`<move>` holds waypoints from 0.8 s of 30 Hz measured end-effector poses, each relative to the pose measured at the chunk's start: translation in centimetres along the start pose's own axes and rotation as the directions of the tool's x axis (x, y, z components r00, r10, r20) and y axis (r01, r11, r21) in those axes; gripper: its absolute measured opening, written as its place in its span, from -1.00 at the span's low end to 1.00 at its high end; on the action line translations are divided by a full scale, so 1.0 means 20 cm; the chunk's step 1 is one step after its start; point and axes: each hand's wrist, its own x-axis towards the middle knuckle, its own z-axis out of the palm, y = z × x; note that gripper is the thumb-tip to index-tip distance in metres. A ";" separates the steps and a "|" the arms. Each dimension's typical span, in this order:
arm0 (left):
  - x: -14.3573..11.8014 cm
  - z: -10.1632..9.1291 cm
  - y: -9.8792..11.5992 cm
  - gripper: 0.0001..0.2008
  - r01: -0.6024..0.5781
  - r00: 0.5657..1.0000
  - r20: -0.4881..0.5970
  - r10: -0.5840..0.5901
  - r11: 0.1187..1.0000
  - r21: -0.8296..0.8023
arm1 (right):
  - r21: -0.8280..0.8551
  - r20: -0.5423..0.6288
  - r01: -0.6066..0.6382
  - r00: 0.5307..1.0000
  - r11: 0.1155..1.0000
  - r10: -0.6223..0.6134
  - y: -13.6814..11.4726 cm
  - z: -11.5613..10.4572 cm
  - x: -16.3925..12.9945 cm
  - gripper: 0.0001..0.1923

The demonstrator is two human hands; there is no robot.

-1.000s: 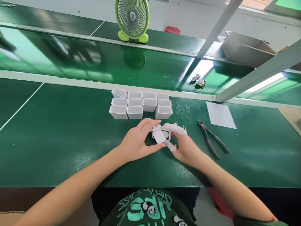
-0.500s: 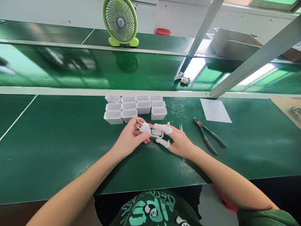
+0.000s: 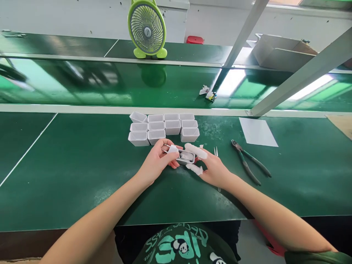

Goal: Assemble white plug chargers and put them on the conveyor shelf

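My left hand [image 3: 157,161] is closed, its thumb pressing a white plug piece [image 3: 173,148] with metal pins against the left end of a small white charger housing [image 3: 186,157]. The housing lies on its side above the bench, and white and grey parts show inside its open face. Around the housing's right end curl the thumb and index finger of my right hand [image 3: 213,167], both wearing white finger covers. A pair of tweezers [image 3: 216,151] lies partly under my right hand. Just beyond my hands, several white open housings [image 3: 172,127] stand in rows.
Green-handled cutting pliers [image 3: 249,161] and a white paper sheet [image 3: 258,132] lie on the green bench [image 3: 82,161] to the right. A green fan [image 3: 147,31] and a cardboard box [image 3: 283,55] stand on the shelf behind. A small circuit board [image 3: 211,96] rests below the shelf.
The plug piece has turned and sits lower behind my left thumb, showing less of its face. Both hands keep about the same places at the housing. The whole view has shifted slightly.
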 end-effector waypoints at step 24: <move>-0.02 -0.01 -0.05 -0.70 -0.213 0.977 0.020 0.214 0.948 0.235 | 0.098 -0.005 -0.156 0.987 0.983 0.158 -0.02 0.00 0.00 -0.24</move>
